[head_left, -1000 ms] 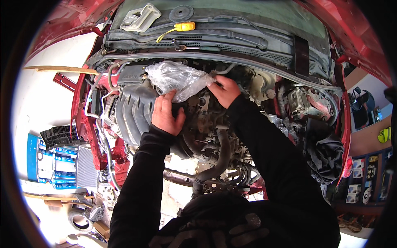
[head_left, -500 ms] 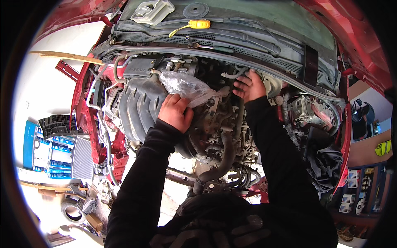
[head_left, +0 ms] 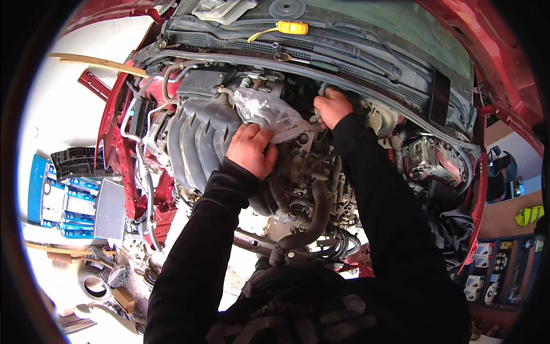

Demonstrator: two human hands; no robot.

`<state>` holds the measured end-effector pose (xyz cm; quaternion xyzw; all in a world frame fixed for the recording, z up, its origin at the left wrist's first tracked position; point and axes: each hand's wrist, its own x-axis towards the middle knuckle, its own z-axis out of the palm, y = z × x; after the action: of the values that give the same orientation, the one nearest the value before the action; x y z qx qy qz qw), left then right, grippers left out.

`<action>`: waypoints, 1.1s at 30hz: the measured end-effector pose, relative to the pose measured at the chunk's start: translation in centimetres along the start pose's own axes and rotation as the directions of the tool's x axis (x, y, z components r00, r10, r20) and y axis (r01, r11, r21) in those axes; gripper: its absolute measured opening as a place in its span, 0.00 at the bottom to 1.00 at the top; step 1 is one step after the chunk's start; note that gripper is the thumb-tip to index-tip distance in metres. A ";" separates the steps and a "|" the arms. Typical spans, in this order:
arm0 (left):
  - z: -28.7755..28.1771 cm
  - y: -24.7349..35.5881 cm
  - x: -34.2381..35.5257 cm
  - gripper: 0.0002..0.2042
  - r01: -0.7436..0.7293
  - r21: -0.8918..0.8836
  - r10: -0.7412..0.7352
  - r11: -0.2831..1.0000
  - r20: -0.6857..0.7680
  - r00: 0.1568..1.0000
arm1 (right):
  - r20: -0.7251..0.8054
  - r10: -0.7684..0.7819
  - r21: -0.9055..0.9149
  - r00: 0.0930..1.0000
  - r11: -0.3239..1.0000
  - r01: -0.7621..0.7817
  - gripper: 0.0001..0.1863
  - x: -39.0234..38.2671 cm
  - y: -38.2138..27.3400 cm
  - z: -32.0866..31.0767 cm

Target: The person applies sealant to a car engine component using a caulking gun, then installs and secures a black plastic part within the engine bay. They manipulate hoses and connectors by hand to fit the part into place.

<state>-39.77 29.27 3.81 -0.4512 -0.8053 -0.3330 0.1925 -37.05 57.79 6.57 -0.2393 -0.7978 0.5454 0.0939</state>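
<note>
Clear plastic (head_left: 264,108) covers only part of the engine (head_left: 200,137), the rest bare; left hand (head_left: 252,152) curls at its near edge, pinch unclear; right hand (head_left: 334,109) clasps a grey hose (head_left: 322,90) far right.

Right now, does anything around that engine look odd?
A crumpled clear plastic bag lies over the engine by the left hand; soft wrapping looks odd amid machinery. A ratchet also lies loose below the windshield.

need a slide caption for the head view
Over a car's engine, the left hand is at the edge of crumpled clear plastic; the right hand grips a grey hose.
</note>
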 end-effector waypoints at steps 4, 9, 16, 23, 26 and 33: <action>0.0 0.0 0.2 0.12 -0.007 0.005 0.007 1.000 0.001 1.000 | -0.178 -0.359 -0.549 0.916 0.809 0.210 0.15 0.9 2.4 -0.6; -1.2 1.1 0.6 0.15 -0.028 -0.011 0.026 1.000 -0.139 0.990 | -0.556 -0.381 -0.492 0.739 0.867 0.077 0.23 0.3 8.8 -2.6; 1.0 2.5 6.2 0.20 -0.337 -0.211 0.296 0.918 -0.204 0.933 | -0.254 -0.124 0.465 0.959 0.854 0.233 0.25 -2.5 9.3 -5.8; 11.4 -0.5 16.8 0.16 0.683 -0.713 -0.370 0.161 0.598 0.711 | -0.099 -0.628 -0.586 0.772 0.664 0.464 0.30 -3.9 6.5 -4.4; 15.1 -1.6 16.3 0.16 0.641 -0.766 -0.424 0.040 0.568 0.705 | -0.276 -0.611 -0.621 0.742 0.703 0.347 0.25 -3.1 5.3 -4.1; 20.8 -4.7 16.2 0.06 0.362 -0.894 -0.295 0.265 0.283 0.913 | -0.322 -0.529 -0.784 0.785 0.614 0.092 0.23 -0.1 3.0 -2.2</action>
<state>-52.37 52.02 -2.63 -0.3117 -0.5490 -0.7501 -0.1968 -35.25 60.40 4.70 -0.2465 -0.9187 0.0650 0.3016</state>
